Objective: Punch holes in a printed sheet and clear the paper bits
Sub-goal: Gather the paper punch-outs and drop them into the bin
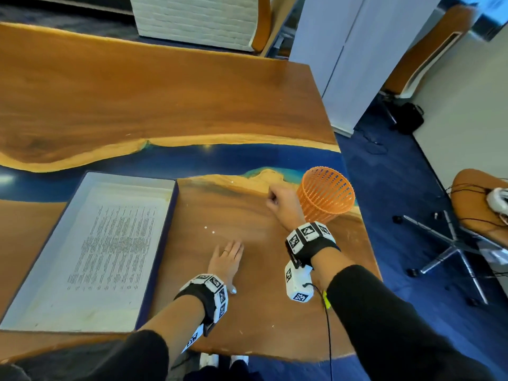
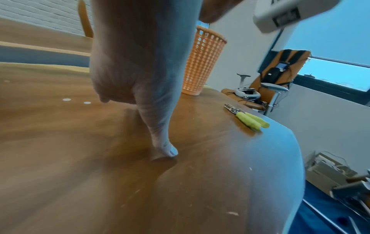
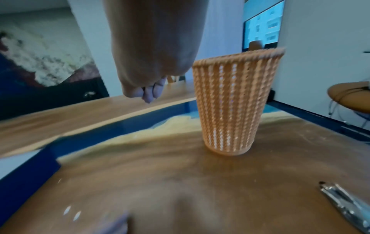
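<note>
Wood table point(image 1: 165, 100), L hand point(image 1: 225, 261) flat on it, R hand point(image 1: 283, 203) pinched shut by basket point(image 1: 327, 193)

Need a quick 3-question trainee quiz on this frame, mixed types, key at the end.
1. True or false: the printed sheet lies inside the shallow blue-edged box.
2. Multiple choice: the orange mesh plastic basket stands A) on its side, B) upright on the wooden table, C) on the floor.
3. How many white paper dots lie just beyond the left hand?

Key: 1 true; 2 B; 3 two. The right hand hovers bunched beside the basket; the yellow-handled hole punch lies untouched.
</note>
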